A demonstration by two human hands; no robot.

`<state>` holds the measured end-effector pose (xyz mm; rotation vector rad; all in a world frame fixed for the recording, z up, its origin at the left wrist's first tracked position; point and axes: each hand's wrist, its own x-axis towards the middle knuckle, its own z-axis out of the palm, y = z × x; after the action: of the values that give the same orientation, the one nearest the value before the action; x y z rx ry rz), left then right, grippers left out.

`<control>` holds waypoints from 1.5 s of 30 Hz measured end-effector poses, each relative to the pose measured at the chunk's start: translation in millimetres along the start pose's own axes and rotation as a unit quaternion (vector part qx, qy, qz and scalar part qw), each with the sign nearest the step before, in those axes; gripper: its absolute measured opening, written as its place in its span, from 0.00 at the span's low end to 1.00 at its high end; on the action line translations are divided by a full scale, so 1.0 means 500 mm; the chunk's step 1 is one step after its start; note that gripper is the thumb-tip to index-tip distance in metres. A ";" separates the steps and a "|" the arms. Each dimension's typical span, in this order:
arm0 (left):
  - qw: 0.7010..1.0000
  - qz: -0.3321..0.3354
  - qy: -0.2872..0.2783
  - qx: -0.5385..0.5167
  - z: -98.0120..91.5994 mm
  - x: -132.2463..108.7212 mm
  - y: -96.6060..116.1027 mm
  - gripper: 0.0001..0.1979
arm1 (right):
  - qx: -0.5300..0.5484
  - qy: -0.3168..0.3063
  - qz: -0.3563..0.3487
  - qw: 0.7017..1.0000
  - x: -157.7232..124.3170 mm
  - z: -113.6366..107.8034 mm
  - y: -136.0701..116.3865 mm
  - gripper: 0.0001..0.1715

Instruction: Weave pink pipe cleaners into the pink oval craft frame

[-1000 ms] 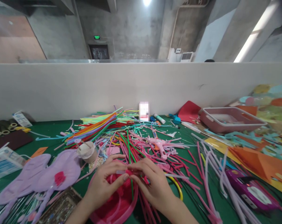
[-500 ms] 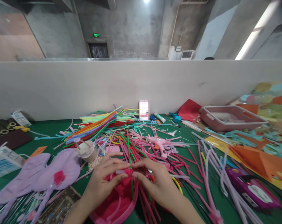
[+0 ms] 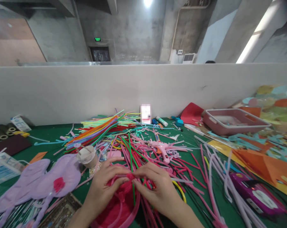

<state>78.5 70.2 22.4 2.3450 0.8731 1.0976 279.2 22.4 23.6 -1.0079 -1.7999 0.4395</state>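
Note:
My left hand (image 3: 107, 181) and my right hand (image 3: 155, 183) meet at the front middle, both closed. Their fingertips pinch a small red-pink pipe-cleaner piece (image 3: 129, 176) from either side. A thin green pipe cleaner (image 3: 133, 194) passes upright at that spot; whether it is attached cannot be made out. Just below lies a round red piece (image 3: 119, 207) with a fuzzy pink pipe-cleaner rim, partly covered by my left hand and forearm. Red and pink pipe cleaners (image 3: 149, 209) run under my right hand.
A heap of coloured pipe cleaners (image 3: 95, 133) lies behind my hands. To the left are a paper cup (image 3: 87, 156) and a lilac butterfly-like shape (image 3: 69, 167). A pink glue gun (image 3: 163, 150), a purple device (image 3: 256, 193) and a pink bin (image 3: 236, 129) lie rightward.
My right fingertips have come slightly closer to the left ones over the pink piece. The view has tilted up a little; other things stay put.

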 end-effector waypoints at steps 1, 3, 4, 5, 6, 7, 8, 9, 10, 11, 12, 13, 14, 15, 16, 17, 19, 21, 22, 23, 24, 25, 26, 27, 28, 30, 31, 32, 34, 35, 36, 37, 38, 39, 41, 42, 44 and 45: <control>1.000 -0.003 -0.004 0.007 0.000 0.000 0.002 0.06 | -0.008 -0.001 -0.002 1.000 0.000 0.001 0.001 0.07; 1.000 -0.006 -0.008 0.020 0.002 0.000 0.004 0.06 | -0.027 -0.003 -0.008 1.000 -0.001 0.003 0.002 0.07; 1.000 -0.006 -0.008 0.027 0.002 0.000 0.005 0.06 | -0.036 -0.002 -0.012 0.999 -0.001 0.004 0.003 0.07; 0.999 -0.006 -0.007 0.033 0.003 0.000 0.006 0.06 | -0.046 -0.001 -0.019 0.999 -0.001 0.006 0.003 0.07; 0.999 -0.006 -0.007 0.039 0.004 0.000 0.006 0.06 | -0.055 0.000 -0.027 0.998 -0.001 0.008 0.004 0.07; 0.999 -0.006 -0.008 0.044 0.005 0.000 0.006 0.05 | -0.064 0.003 -0.036 0.997 -0.001 0.010 0.005 0.08; 0.999 -0.006 -0.007 0.048 0.005 0.000 0.006 0.05 | -0.075 0.005 -0.044 0.996 -0.001 0.012 0.006 0.07; 0.999 -0.006 -0.008 0.052 0.006 0.000 0.007 0.05 | -0.086 0.007 -0.052 0.995 0.000 0.014 0.007 0.07; 0.998 -0.006 -0.008 0.054 0.006 -0.001 0.008 0.05 | -0.097 0.010 -0.060 0.993 0.000 0.016 0.008 0.07; 0.998 -0.007 -0.007 0.056 0.007 -0.001 0.009 0.06 | -0.108 0.012 -0.068 0.992 0.000 0.018 0.009 0.06; 0.998 -0.008 -0.008 0.057 0.007 -0.001 0.011 0.06 | -0.120 0.013 -0.076 0.990 0.001 0.019 0.009 0.06; 0.998 -0.010 -0.007 0.056 0.007 -0.001 0.013 0.07 | -0.131 0.014 -0.083 0.988 0.001 0.020 0.010 0.06; 0.998 -0.012 -0.007 0.053 0.007 -0.001 0.014 0.08 | -0.139 0.015 -0.090 0.986 0.001 0.020 0.009 0.06; 0.999 -0.013 -0.008 0.049 0.007 -0.001 0.015 0.08 | -0.143 0.015 -0.094 0.985 0.000 0.019 0.009 0.06; 0.999 -0.015 -0.009 0.043 0.007 0.000 0.014 0.08 | -0.140 0.012 -0.093 0.986 0.000 0.017 0.008 0.06; 0.999 -0.017 -0.010 0.036 0.007 0.000 0.014 0.07 | -0.130 0.010 -0.089 0.987 -0.001 0.016 0.008 0.06; 1.000 -0.020 -0.006 0.021 0.006 0.001 0.010 0.07 | -0.099 0.007 -0.070 0.993 -0.002 0.012 0.008 0.07; 1.000 -0.016 0.004 0.007 0.004 0.001 0.007 0.07 | -0.069 0.006 -0.049 0.996 -0.004 0.009 0.009 0.10; 1.000 -0.011 0.009 0.001 0.004 0.001 0.005 0.07 | -0.060 0.006 -0.041 0.997 -0.005 0.009 0.009 0.11; 1.000 -0.003 0.014 -0.004 0.003 0.001 0.004 0.07 | -0.053 0.007 -0.036 0.998 -0.005 0.008 0.010 0.12; 1.000 0.003 0.017 -0.005 0.002 0.001 0.004 0.07 | -0.047 0.008 -0.034 0.998 -0.005 0.008 0.010 0.11; 1.000 0.006 0.020 -0.002 0.001 0.001 0.003 0.08 | -0.043 0.010 -0.035 0.998 -0.005 0.008 0.010 0.10; 1.000 0.007 0.022 0.004 0.001 0.000 0.002 0.10 | -0.041 0.014 -0.038 0.998 -0.005 0.007 0.009 0.09; 1.000 0.006 0.021 0.011 0.000 0.000 0.001 0.14 | -0.040 0.019 -0.045 0.998 -0.004 0.006 0.008 0.08; 1.000 0.004 0.020 0.020 0.000 0.000 0.000 0.17 | -0.042 0.026 -0.055 0.997 -0.003 0.005 0.006 0.08; 0.999 0.006 0.021 0.032 -0.001 0.000 -0.004 0.20 | -0.046 0.042 -0.076 0.995 -0.001 0.001 0.001 0.09; 0.999 0.011 0.021 0.035 0.000 -0.001 -0.006 0.19 | -0.046 0.048 -0.084 0.994 0.000 -0.001 -0.001 0.10; 0.999 0.017 0.021 0.038 0.000 -0.001 -0.008 0.18 | -0.045 0.052 -0.091 0.993 0.000 -0.003 -0.004 0.10; 0.998 0.025 0.030 0.040 0.001 -0.001 -0.010 0.18 | -0.043 0.056 -0.099 0.993 0.001 -0.005 -0.008 0.11; 0.998 0.028 0.037 0.039 0.001 -0.002 -0.010 0.18 | -0.043 0.055 -0.101 0.992 0.001 -0.006 -0.009 0.11; 0.998 0.031 0.044 0.040 0.001 -0.002 -0.009 0.18 | -0.044 0.053 -0.104 0.992 0.001 -0.006 -0.010 0.11; 0.997 0.035 0.050 0.040 0.001 -0.002 -0.008 0.18 | -0.044 0.050 -0.104 0.992 0.000 -0.006 -0.011 0.11; 0.997 0.040 0.053 0.040 0.001 -0.002 -0.007 0.17 | -0.045 0.044 -0.105 0.992 -0.001 -0.005 -0.012 0.10; 0.997 0.044 0.052 0.042 0.001 -0.001 -0.006 0.15 | -0.045 0.038 -0.103 0.993 -0.002 -0.005 -0.012 0.10; 0.997 0.046 0.042 0.046 0.000 -0.002 -0.004 0.12 | -0.042 0.026 -0.095 0.994 -0.003 -0.003 -0.014 0.09; 0.997 0.043 0.038 0.045 0.000 -0.002 -0.004 0.12 | -0.039 0.019 -0.088 0.995 -0.004 -0.003 -0.015 0.08; 0.998 0.034 0.030 0.042 0.001 -0.002 -0.004 0.13 | -0.030 0.003 -0.066 0.997 -0.005 -0.002 -0.017 0.08; 0.998 0.029 0.026 0.039 0.001 -0.002 -0.004 0.13 | -0.027 -0.005 -0.055 0.998 -0.005 -0.002 -0.018 0.07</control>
<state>77.8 71.1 20.5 2.4302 0.8866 1.1721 276.4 15.0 28.7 -0.9389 -1.8747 0.3310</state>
